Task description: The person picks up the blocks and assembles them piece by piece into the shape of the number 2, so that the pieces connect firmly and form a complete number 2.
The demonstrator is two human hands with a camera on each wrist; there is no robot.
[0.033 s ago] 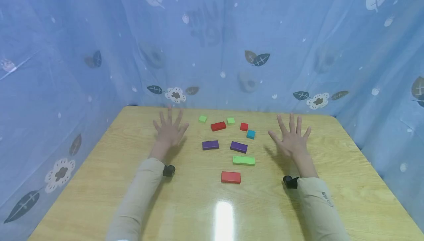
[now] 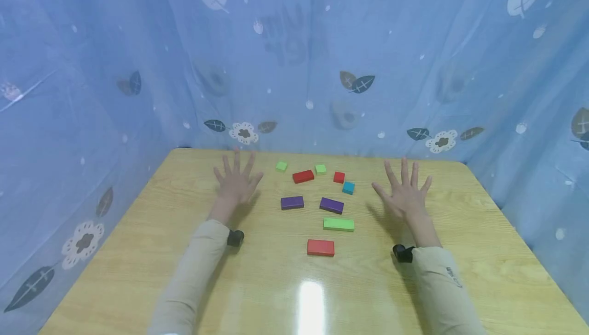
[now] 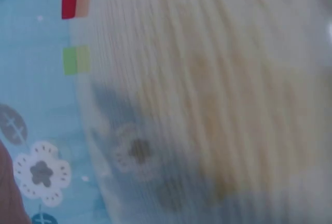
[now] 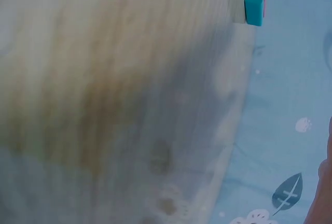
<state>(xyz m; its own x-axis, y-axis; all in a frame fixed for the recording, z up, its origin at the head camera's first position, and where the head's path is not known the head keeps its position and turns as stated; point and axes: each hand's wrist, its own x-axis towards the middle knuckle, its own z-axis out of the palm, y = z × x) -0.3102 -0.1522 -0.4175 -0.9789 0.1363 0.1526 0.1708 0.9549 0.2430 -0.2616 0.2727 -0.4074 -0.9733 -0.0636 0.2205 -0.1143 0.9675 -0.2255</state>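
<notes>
Both grips are released: the left hand and the right hand reach forward with fingers straight and spread, one on either side of a loose group of nine blocks on a wooden table. The blocks lie between the hands, apart from the fingers of each. Nearest the left thumb is a small green block; beside it, toward the middle, come a dark red block, a second small green block and a small red block. A blue block lies nearest the right thumb. Closer to the person, a left purple block and a right purple block rest well apart, followed by a long green block and, nearest the person of all, a bright red block. From the room I see beige sleeves on both arms, a black device at each wrist, and a patterned blue curtain behind the table.
</notes>
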